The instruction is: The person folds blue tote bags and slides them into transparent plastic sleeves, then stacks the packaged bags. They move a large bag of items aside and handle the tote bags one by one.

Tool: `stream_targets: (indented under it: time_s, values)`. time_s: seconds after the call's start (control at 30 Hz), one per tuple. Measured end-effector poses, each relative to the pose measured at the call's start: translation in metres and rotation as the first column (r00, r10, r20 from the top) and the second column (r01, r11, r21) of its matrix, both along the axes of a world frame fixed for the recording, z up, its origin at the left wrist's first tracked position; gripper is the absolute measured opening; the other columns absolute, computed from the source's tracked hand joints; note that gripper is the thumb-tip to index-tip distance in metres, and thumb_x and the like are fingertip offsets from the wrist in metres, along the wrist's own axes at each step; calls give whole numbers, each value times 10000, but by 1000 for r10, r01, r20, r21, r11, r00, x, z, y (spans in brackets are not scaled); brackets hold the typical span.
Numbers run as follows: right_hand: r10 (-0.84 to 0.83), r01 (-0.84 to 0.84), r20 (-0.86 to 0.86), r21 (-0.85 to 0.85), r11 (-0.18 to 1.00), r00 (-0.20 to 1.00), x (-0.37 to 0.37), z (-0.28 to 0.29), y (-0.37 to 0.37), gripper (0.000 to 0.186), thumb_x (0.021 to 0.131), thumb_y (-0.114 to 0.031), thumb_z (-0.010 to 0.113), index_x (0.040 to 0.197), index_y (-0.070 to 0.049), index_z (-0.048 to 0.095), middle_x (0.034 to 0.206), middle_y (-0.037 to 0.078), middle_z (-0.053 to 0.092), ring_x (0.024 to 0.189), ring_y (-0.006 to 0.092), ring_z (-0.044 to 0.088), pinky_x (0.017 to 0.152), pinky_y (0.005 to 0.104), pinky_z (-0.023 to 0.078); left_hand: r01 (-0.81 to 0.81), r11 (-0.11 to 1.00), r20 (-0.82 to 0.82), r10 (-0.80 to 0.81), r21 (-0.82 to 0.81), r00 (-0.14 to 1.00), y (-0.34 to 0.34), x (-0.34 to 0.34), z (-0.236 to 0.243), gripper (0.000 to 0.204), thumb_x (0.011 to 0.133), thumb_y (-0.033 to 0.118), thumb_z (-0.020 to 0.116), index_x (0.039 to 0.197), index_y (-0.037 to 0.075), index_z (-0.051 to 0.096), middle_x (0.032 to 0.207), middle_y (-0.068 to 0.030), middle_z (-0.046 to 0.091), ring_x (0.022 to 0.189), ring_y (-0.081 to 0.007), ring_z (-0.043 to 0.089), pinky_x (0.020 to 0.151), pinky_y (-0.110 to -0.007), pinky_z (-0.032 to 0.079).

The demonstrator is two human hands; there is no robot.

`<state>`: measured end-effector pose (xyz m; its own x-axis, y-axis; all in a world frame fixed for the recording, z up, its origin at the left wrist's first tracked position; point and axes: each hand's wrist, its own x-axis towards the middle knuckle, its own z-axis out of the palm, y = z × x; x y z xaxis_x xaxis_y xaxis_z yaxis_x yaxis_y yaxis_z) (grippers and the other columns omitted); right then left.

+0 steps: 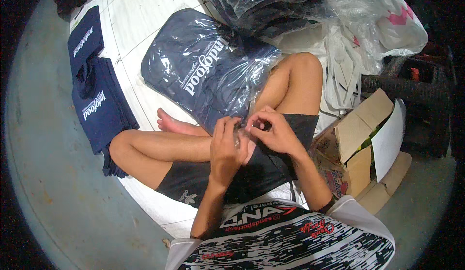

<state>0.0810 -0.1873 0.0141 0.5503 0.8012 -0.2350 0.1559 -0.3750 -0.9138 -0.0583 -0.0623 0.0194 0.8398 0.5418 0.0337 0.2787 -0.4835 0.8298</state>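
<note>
A flat, dark blue cloth piece (181, 56) with white print lies in a clear plastic bag (225, 93), stretching from the floor tiles over my bent leg to my lap. At the near end of that bag, my left hand (225, 146) is closed on the gathered plastic. Close beside it, my right hand (272, 129) pinches the plastic with thumb and fingers. What exactly lies between the fingertips is small and partly hidden.
More dark blue printed cloth pieces (110, 106) are stacked at the left by a grey wall (36, 124). Far ahead lies a pile of plastic-wrapped dark pieces (276, 8). A whitish plastic bag (399, 25) and an opened cardboard box (356, 129) stand to the right.
</note>
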Motion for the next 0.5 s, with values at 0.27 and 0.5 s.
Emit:
stream_targets:
  time_s: [0.27, 0.5]
  values:
    - [-30, 28, -66, -44, 999, 997, -2, 1, 2, 99, 878, -100, 820, 921, -32, 761, 783, 9, 547, 725, 106, 488, 663, 282, 414, -9, 997, -15, 8, -76, 1000, 3, 1, -11, 392, 848, 22, 758, 1188, -32, 570, 1134, -223, 581, 1060, -446, 611, 865, -493, 502]
    - [-27, 28, -110, 8, 1000, 994, -2, -2, -1, 79, 873, -103, 803, 919, -43, 779, 757, 8, 599, 690, 104, 505, 629, 279, 426, -40, 999, -183, 41, 6, 982, 1, 10, -1, 446, 808, 37, 790, 1172, 10, 534, 1113, -200, 547, 1051, -447, 606, 837, -501, 493]
